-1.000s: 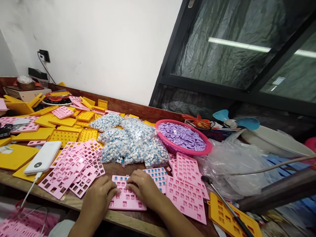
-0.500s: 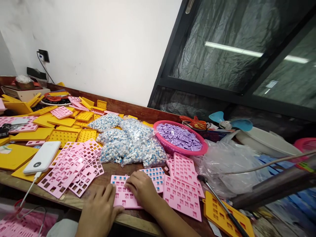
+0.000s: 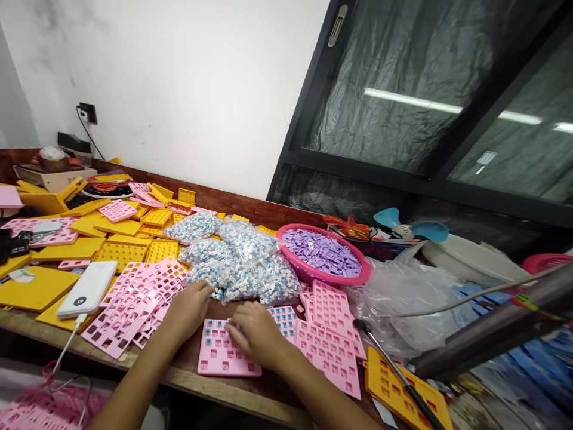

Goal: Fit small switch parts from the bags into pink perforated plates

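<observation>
A pink plastic grid plate (image 3: 222, 357) with a few blue-and-white switches in its top row lies at the near edge of the wooden bench. My right hand (image 3: 253, 333) rests on its upper right part, fingers curled down on it. My left hand (image 3: 190, 306) reaches forward past the plate to the near edge of the clear bags of blue-and-white switches (image 3: 244, 263), fingertips touching loose switches there. I cannot tell whether it has picked any up.
Stacked pink lattice frames (image 3: 134, 301) and a white power bank (image 3: 88, 289) lie left. More pink plates (image 3: 332, 334) lie right. A pink basket (image 3: 356, 276) of purple keycaps stands behind them. Yellow plates (image 3: 120, 239) cover the back left; a black-tipped rod (image 3: 389, 364) slants at the right.
My left hand has left the plate's left edge and moved forward to the switch bags. My right hand stays on the plate. The view has dipped slightly.
</observation>
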Demonstrator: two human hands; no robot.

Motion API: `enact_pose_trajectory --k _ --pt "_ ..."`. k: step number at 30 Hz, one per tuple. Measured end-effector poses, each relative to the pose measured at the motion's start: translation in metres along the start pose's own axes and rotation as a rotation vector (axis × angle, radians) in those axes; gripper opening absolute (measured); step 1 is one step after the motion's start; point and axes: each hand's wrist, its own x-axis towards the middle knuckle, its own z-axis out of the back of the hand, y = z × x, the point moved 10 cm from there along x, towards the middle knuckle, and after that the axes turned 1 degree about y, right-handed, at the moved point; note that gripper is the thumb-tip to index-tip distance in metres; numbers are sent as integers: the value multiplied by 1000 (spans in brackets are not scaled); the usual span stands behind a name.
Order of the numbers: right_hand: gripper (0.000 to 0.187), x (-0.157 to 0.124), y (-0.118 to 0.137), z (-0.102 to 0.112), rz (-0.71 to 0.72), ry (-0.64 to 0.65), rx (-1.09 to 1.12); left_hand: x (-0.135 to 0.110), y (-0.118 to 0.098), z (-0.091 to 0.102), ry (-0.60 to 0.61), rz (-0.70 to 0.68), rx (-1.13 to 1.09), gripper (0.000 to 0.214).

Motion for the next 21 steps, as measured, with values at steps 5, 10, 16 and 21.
enact_pose_trajectory --k 5,10,16,21 --pt "18 55 -40 -4 -196 19 24 33 1 -14 69 -59 41 18" --pt "22 79 -45 -20 -277 72 -54 30 7 -21 56 -33 35 16" --pt "19 77 -38 -24 -266 106 -110 21 14 -12 5 18 -95 16" --pt "15 74 -32 -27 -186 88 -127 -13 12 0 -67 55 -300 17"
